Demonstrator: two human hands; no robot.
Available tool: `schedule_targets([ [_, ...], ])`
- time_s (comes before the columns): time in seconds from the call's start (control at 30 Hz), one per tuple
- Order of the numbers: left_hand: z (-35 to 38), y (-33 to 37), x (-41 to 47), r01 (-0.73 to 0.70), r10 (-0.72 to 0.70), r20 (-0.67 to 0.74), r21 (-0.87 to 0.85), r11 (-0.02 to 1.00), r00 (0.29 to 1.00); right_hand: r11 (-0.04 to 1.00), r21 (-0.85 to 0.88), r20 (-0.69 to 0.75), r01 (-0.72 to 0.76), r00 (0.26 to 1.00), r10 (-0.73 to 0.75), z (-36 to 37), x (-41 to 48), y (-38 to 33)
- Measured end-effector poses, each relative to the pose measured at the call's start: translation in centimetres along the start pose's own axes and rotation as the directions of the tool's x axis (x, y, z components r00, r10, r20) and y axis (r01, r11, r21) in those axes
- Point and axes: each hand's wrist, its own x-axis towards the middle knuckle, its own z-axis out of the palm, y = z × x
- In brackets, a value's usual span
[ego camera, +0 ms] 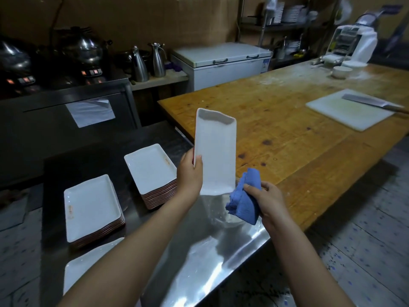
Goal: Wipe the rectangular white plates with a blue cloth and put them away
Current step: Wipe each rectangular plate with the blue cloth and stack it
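My left hand (190,171) grips a rectangular white plate (215,149) by its left edge and holds it upright above the steel counter (199,258). My right hand (264,201) clutches a bunched blue cloth (243,201) against the plate's lower right corner. Two stacks of white plates with red-brown undersides stand on the counter to the left, one farther back (150,169) and one closer (91,207). Another plate (85,262) shows at the bottom left, partly behind my left forearm.
A long wooden table (287,120) stretches to the right, with a white cutting board (347,109), a cleaver (371,103) and white bowls (342,72) on it. A chest freezer (223,63), steel jugs (139,63) and kettles on burners stand behind.
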Motion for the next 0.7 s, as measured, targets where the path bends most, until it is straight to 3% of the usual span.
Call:
schedule_targets([
  [0.07, -0.2, -0.2, 0.0, 0.215, -0.217, -0.007, -0.109, 0.970, 0.976, 1.000, 0.005, 0.008, -0.005, 1.000, 0.005, 0.3, -0.1, -0.1],
  [0.13, -0.7, -0.8, -0.3, 0.421, -0.424, 0.053, -0.281, 0.862, 0.904, 1.000, 0.014, 0.025, -0.015, 1.000, 0.014, 0.8, -0.3, -0.3],
  [0.27, -2.8, -2.1, -1.0, 0.604, -0.608, 0.167, -0.472, 0.642, 0.776, 0.999, 0.040, 0.122, -0.011, 0.992, 0.006, 2.5, -1.0, -1.4],
  [0.43, -7.1, -4.1, -2.7, 0.651, -0.667, 0.241, -0.592, 0.475, 0.705, 0.997, 0.063, 0.420, -0.045, 0.907, 0.014, 7.1, -2.9, -3.5],
  [0.63, -14.5, -5.9, -5.5, 0.609, -0.649, 0.210, -0.629, 0.483, 0.731, 0.994, -0.026, 0.755, -0.105, 0.650, 0.088, 16.0, -7.3, -3.4],
  [0.7, -16.9, -6.3, -6.8, 0.589, -0.667, 0.165, -0.650, 0.481, 0.727, 0.985, -0.169, 0.773, 0.041, 0.625, 0.107, 18.9, -9.0, -2.2],
])
